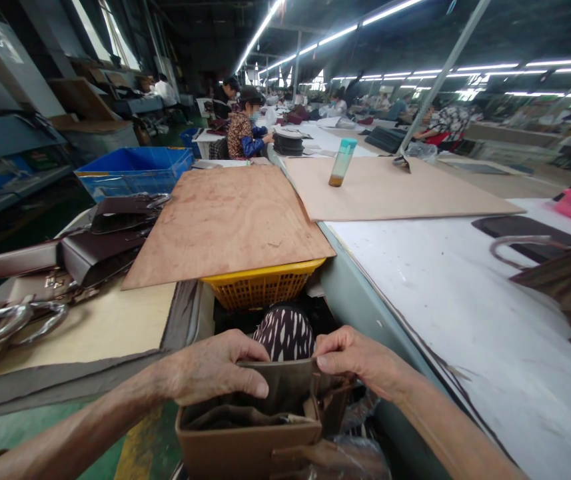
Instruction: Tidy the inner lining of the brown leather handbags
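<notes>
A brown handbag (245, 450) stands with its mouth up at the bottom middle, close to my body, its dark lining showing inside. My left hand (218, 368) grips the far rim at the left, thumb inside and fingers mostly hidden behind the edge. At the right end of that rim, my right hand (360, 360) pinches the edge between thumb and fingers. Clear plastic wrap (360, 460) covers a part at the bag's right side. Beyond the rim shows a knee in patterned dark cloth (285, 331).
A plywood board (238, 217) rests over a yellow basket (265, 283). Several dark bags (102, 250) lie on the left table. On the right, a white-topped table (445, 300) bears another brown bag (565, 287). A bottle (342, 162) and co-workers (250, 127) are farther back.
</notes>
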The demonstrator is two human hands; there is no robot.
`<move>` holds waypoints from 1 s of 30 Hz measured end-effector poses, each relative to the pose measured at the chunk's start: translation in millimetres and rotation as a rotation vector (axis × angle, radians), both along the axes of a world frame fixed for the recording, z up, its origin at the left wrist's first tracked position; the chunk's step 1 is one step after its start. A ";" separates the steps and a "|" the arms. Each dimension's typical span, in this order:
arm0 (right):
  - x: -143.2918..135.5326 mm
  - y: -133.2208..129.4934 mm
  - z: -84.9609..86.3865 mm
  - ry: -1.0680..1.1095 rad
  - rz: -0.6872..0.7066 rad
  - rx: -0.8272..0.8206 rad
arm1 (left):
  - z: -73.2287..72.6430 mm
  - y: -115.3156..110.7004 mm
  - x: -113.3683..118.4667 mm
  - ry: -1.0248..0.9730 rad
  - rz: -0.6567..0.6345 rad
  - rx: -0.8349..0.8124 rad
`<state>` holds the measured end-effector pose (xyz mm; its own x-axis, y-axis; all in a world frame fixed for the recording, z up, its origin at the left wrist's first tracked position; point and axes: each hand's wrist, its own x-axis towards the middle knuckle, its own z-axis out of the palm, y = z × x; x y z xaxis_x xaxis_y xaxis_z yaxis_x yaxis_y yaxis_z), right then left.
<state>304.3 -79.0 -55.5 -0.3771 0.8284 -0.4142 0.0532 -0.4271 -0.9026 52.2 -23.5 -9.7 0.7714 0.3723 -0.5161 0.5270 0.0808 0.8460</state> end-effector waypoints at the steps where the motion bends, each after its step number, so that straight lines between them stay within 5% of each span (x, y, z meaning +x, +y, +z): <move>1: -0.6 -0.1 0.0 0.002 -0.007 -0.018 | 0.0 0.0 0.8 -0.001 0.000 0.027; 11: -12.0 -7.7 10.8 -0.137 -0.083 -0.067 | -1.4 1.1 6.4 0.038 -0.006 0.223; 17: -16.9 -8.7 18.5 -0.323 -0.028 0.292 | -2.4 2.7 7.2 0.032 0.003 0.235; 24: -20.2 -13.0 19.6 -0.410 -0.005 0.415 | -7.8 3.5 5.1 0.015 0.008 0.211; 30: -27.2 -13.2 21.0 -0.934 0.089 0.863 | -4.1 1.4 7.2 0.010 0.013 0.232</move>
<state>277.1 -92.3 -34.5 -0.3026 0.9471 0.1071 0.8139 0.3153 -0.4881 59.4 -22.1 -13.8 0.7608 0.4918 -0.4235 0.5359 -0.1078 0.8374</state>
